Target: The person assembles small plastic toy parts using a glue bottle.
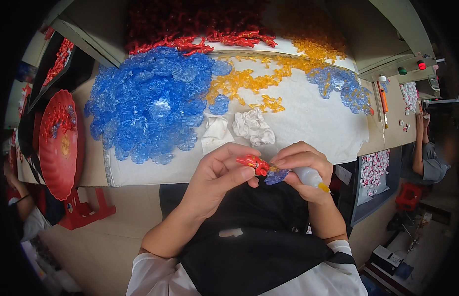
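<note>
My left hand pinches a small glossy red plastic figure between thumb and fingers. Close against it, the thumb and fingertips of my right hand hold a translucent blue cloud-shaped piece with some yellow on it. Tucked in that same hand is a whitish squeeze bottle, its yellowish tip pointing down and right. The figure and the blue piece seem to meet; whether they are joined I cannot tell. Both hands are over the table's near edge.
A large heap of blue pieces covers the table's left. Yellow pieces lie behind, with red figures farther back. Blue-and-yellow pieces lie right. Crumpled white tissue sits ahead. A red scalloped tray stands left; a co-worker is at right.
</note>
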`<state>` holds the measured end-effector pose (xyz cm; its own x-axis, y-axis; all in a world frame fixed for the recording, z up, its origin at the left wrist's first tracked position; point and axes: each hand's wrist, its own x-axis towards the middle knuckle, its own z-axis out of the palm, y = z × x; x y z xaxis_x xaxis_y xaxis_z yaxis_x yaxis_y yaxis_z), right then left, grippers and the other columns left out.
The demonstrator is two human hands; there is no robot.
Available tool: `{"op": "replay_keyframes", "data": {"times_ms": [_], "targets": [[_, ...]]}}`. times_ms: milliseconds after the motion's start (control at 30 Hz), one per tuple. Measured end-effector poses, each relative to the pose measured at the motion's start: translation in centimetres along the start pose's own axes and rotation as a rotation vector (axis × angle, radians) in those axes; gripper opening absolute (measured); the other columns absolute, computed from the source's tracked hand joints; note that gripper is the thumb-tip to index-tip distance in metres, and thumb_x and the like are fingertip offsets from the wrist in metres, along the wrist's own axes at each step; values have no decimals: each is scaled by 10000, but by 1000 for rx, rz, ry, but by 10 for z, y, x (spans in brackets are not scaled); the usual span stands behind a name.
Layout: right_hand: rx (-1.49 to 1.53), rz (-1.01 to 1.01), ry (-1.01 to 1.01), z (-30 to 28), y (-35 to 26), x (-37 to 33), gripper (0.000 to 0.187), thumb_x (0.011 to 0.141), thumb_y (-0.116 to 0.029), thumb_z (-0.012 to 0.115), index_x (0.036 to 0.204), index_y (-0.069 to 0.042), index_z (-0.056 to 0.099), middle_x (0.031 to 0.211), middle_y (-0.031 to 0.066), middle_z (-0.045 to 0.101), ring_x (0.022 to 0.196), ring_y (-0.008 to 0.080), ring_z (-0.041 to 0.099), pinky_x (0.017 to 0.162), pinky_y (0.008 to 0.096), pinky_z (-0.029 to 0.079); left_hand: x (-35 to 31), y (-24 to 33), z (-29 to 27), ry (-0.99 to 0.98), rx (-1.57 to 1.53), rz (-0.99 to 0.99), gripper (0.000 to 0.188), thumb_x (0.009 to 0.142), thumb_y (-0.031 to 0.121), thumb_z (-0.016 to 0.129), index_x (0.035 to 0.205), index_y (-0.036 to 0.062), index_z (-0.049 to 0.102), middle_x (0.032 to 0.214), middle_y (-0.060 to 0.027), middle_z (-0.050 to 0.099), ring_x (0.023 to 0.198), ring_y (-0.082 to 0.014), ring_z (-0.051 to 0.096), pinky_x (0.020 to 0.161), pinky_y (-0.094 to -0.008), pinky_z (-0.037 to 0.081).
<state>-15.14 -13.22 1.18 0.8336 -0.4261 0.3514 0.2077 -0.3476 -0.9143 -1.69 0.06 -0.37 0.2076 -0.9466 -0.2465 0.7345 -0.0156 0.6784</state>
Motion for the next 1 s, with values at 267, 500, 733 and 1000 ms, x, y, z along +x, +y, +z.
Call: {"op": "replay_keyframes", "data": {"times_ms": [267,500,733,1000], "targets": [[-24,-14,10,0,2,-2,227,626,47,674,835,-7,604,840,124,596,751,202,597,654,268,473,-1,0,0,-5,-5,6,244,798,38,542,1035,-2,499,847,-75,582,723,-116,552,702,-231,442],[-135,-74,-35,-3,-1,-1,130,712,-79,643,807,4,612,812,143,582,728,218,594,638,281,477,-2,3,-1,-13,83,7,231,792,22,545,1019,-8,513,836,-70,584,704,-104,548,680,-215,441],[-259,-122,-177,-11,-4,7,148,682,-43,654,825,-19,625,800,123,591,701,199,583,590,262,464,-1,4,-4,-8,98,-45,226,788,24,556,1008,-12,519,821,-64,592,661,-90,542,636,-198,440],[-258,-71,-179,-10,-7,9,151,675,-32,650,825,-25,628,800,117,596,688,194,584,580,256,463,-1,2,-1,6,99,6,221,790,29,555,1004,-12,516,824,-68,591,655,-92,544,632,-202,448]]}}
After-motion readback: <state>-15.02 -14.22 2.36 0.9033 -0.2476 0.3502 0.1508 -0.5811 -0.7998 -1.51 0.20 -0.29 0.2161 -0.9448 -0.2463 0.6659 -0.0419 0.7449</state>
